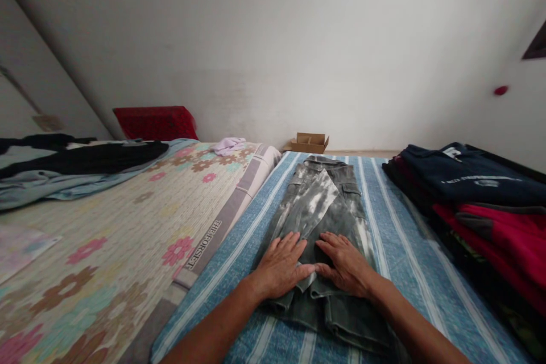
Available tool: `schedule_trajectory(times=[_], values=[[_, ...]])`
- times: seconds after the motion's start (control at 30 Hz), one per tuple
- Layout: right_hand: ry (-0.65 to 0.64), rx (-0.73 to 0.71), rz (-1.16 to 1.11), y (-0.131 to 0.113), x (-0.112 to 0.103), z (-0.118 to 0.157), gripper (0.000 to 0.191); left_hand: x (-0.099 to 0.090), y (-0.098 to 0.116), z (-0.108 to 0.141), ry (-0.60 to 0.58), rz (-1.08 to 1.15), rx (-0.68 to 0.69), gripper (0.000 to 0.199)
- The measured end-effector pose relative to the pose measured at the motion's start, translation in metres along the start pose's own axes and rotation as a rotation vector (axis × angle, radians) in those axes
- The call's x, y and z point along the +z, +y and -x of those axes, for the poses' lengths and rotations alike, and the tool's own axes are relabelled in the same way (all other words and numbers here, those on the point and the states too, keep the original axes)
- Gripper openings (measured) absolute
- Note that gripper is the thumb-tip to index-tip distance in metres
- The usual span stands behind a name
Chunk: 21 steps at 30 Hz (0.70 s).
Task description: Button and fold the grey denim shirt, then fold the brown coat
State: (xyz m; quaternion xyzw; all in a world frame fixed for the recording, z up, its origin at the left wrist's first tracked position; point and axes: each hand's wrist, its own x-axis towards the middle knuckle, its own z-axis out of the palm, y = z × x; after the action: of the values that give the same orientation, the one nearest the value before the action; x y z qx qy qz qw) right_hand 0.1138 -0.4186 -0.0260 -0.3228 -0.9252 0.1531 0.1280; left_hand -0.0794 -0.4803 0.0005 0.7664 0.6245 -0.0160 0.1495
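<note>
Pants (318,207), grey with pale patches, lie partly folded on the blue striped sheet (409,244), a light-blotched section turned over the rest with its end toward 12 o'clock. Near their 6 o'clock end, the left hand (284,264) rests palm down at the 7 o'clock side, its fingers flat and slightly spread. The right hand (347,264) presses at the 5 o'clock side, fingers likewise extended and a little apart; the thumb tips meet or nearly meet, and I cannot tell whether they pinch cloth. Going round from the pants, a cardboard box (310,142) sits at 12 o'clock, a stack of folded clothes (473,179) near 2 to 3, a flowered mat (140,233) at 9, and dark clothes (106,156) between 9 and 10.
</note>
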Motion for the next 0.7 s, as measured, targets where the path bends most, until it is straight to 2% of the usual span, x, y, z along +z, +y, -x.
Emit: schedule_trajectory(times=[0.1,0.3,0.43,0.53,0.6,0.7], values=[[0.047,-0.029,-0.027,-0.017,0.004,0.005,0.035,0.002,-0.001,0.001,0.025,0.006,0.007,0.067],[0.139,-0.044,-0.028,-0.025,0.023,0.011,0.035,0.003,-0.001,0.002,0.085,0.003,0.008,0.064],[0.18,-0.05,-0.044,-0.03,0.016,0.013,0.03,0.003,-0.001,0.004,0.143,0.008,0.028,0.06],[0.256,-0.072,-0.052,-0.039,0.014,0.024,0.028,0.007,-0.005,0.012,0.23,0.027,0.063,0.053],[0.324,-0.1,-0.024,-0.045,0.022,0.035,0.028,0.011,-0.009,0.022,0.302,0.042,0.106,0.048],[0.431,-0.14,0.079,-0.05,0.047,0.048,0.042,0.015,-0.013,0.04,0.339,0.05,0.185,0.047]])
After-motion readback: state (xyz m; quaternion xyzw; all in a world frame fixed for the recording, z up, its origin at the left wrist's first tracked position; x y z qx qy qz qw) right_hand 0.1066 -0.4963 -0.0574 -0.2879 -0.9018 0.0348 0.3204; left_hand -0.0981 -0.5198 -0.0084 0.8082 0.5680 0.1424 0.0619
